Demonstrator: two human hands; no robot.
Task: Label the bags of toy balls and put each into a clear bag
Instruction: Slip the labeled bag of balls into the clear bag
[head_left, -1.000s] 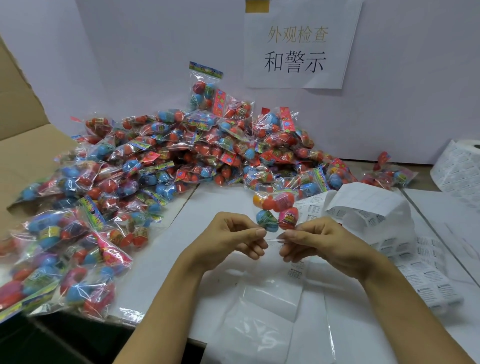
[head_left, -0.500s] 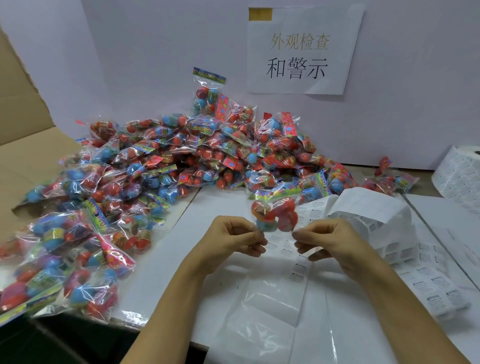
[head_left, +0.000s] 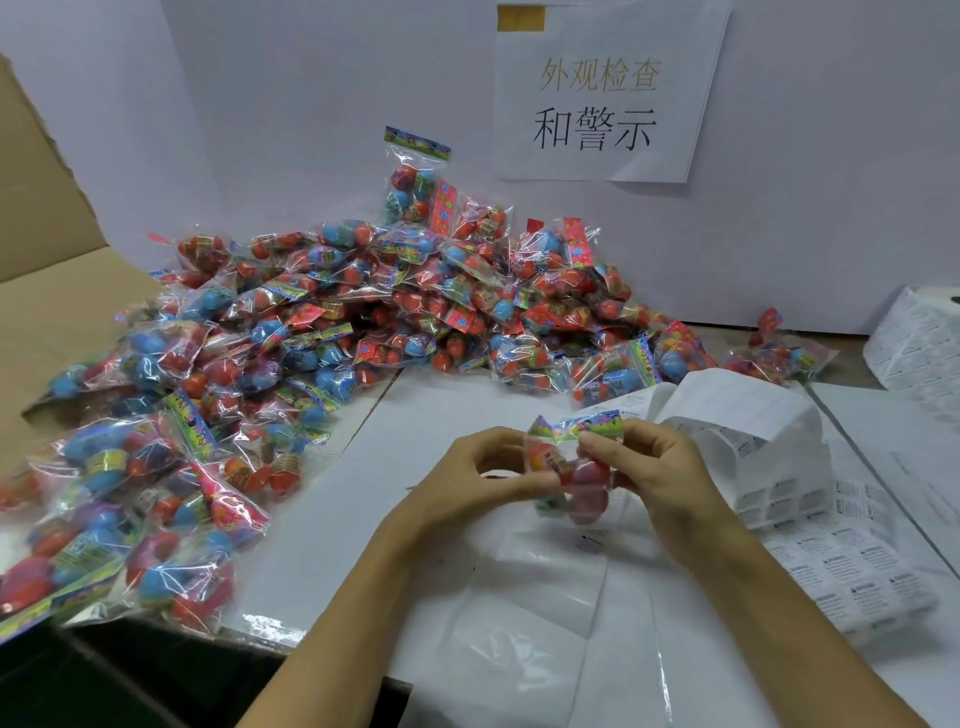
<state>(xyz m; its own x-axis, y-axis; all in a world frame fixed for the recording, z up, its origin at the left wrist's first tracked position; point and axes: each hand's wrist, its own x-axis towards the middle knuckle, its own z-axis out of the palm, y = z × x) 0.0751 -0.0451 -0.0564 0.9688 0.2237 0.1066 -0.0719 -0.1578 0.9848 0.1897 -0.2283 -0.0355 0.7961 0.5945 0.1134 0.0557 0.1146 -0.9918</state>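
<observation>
One small bag of toy balls (head_left: 584, 475), with a colourful header card on top, is held between both hands above the white table. My left hand (head_left: 470, 480) pinches its left side. My right hand (head_left: 649, 462) grips its right side and header. Below the hands a stack of clear bags (head_left: 524, 639) lies flat on the table. A strip of white warning labels (head_left: 826, 551) trails across the table at the right. A big heap of bagged balls (head_left: 322, 332) covers the back and left.
An open cardboard box flap (head_left: 57, 291) stands at the left. A label roll (head_left: 919, 338) sits at the far right. A paper sign (head_left: 602, 93) hangs on the white back wall. The table's front edge (head_left: 270, 631) drops off near my left forearm.
The bag of balls has come down from above my fingertips into both hands, which now grip it directly. The thin clear film they pinched between them earlier no longer shows.
</observation>
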